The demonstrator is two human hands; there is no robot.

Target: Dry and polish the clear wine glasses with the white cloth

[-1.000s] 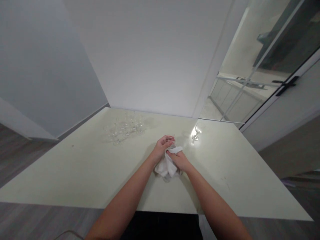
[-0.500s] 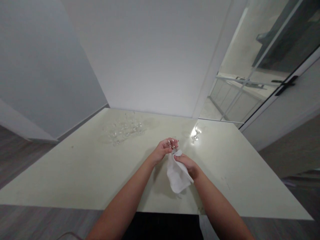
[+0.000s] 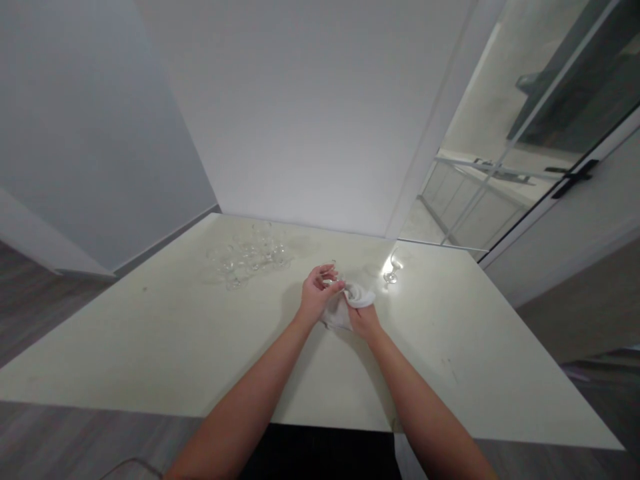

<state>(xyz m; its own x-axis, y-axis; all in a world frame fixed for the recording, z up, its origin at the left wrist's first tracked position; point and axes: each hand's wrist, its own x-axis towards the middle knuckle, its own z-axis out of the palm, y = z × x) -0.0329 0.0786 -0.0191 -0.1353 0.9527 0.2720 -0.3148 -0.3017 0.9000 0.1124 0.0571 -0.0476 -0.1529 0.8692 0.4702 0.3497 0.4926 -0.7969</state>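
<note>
My left hand has its fingers curled around a clear stemmed glass, whose bowl is mostly hidden behind them. A white cloth is wrapped about the other end of the glass, and my right hand grips it there. Part of the cloth hangs beneath both hands, above the table. To the right and a little farther back, a single stemmed glass stands upright on the table.
Several clear glasses stand clustered at the table's back left. The pale table meets a white wall at its far edge. A glazed door with a black handle is at the right.
My hands have turned the glass so that its bowl points more to the left. The cloth has gone from hanging below my right hand to being bunched around the glass.
</note>
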